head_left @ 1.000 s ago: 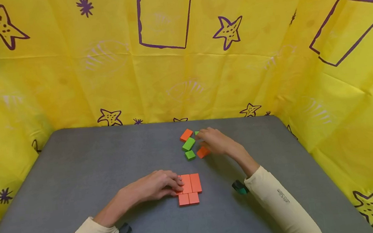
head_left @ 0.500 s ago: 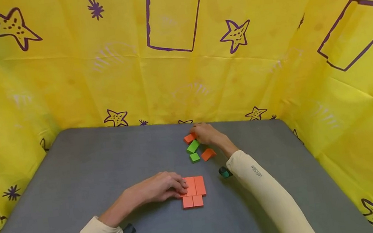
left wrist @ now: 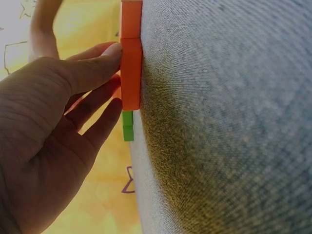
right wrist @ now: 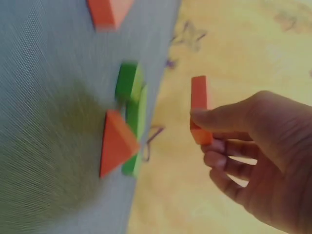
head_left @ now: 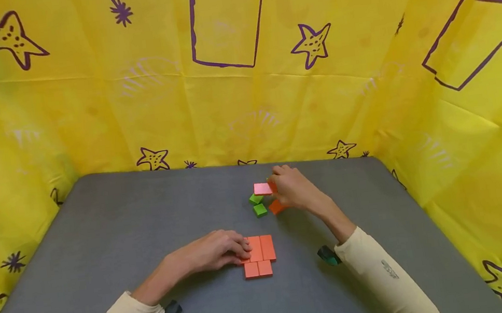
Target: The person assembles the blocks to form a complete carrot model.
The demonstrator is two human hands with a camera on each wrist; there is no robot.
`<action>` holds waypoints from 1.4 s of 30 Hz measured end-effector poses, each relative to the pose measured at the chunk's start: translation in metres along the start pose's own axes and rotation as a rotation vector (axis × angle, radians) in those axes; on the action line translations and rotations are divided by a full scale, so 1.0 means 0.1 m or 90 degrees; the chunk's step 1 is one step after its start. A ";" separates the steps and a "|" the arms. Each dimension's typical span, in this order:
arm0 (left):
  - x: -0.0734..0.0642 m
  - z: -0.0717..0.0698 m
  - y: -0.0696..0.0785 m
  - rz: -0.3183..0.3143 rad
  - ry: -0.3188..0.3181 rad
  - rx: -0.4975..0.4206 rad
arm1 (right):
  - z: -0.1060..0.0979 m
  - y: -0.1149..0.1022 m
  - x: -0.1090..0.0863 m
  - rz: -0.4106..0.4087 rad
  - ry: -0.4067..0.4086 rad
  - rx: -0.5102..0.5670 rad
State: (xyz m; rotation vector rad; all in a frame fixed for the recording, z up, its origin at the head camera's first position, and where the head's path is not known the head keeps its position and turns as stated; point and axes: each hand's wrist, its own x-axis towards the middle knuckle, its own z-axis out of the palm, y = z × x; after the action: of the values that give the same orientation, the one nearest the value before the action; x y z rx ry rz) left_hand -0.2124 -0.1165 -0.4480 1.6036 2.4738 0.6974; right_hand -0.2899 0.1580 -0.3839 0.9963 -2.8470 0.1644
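My right hand [head_left: 297, 190] pinches an orange rectangular block [right wrist: 199, 92] between thumb and fingers, lifted off the table at the back. My left hand [head_left: 217, 249] rests its fingertips on the upper face of an orange block [left wrist: 130, 78], at the left side of a flat group of orange blocks [head_left: 261, 249]. Rectangular pieces lie side by side in that group, partly covered by the left fingers. Two small square blocks [head_left: 257, 269] sit against its near edge.
Under and near the right hand lie an orange triangular block [right wrist: 117, 144] and several green blocks [head_left: 259, 210]. The grey table [head_left: 167, 203] is bordered by a yellow patterned cloth [head_left: 225, 102] at the back and sides.
My right hand reached to the far blocks, took hold of the orange rectangular block and lifted it, drawing back slightly to the right. The left hand stays on the orange group.
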 end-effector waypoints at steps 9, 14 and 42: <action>-0.03 -0.01 -0.02 -0.005 0.014 0.011 | -0.01 -0.62 -0.85 -0.167 -0.006 0.022; -0.02 -0.02 -0.02 -0.008 0.010 0.008 | 0.23 -0.85 -1.10 -0.203 -0.032 0.030; 0.00 -0.01 0.02 -0.022 -0.003 0.001 | 0.35 -1.07 -1.10 -0.148 -0.076 -0.008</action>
State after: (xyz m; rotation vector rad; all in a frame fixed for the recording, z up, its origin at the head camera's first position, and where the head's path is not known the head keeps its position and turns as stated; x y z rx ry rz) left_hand -0.2115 -0.1160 -0.4459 1.5581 2.4935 0.6862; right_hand -0.1406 0.1374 -0.4279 1.3667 -2.8002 0.0663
